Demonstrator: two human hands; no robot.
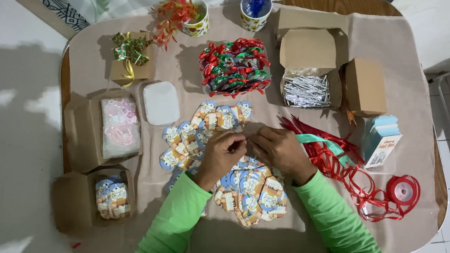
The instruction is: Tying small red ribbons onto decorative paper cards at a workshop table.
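My left hand and my right hand meet at the table's middle, fingertips pinched together on something small that I cannot make out. Both arms wear bright green sleeves. Beneath the hands lies a spread of small blue and orange paper tags. Loose red ribbon curls to the right of my right hand, with a teal ribbon strip across it and a red ribbon spool at its end.
A pile of red and green ribbon bows lies at the back. An open box of silver wire ties, a box of tags, a box of pink pieces, a white lid, two cups and a blue carton ring the cloth-covered table.
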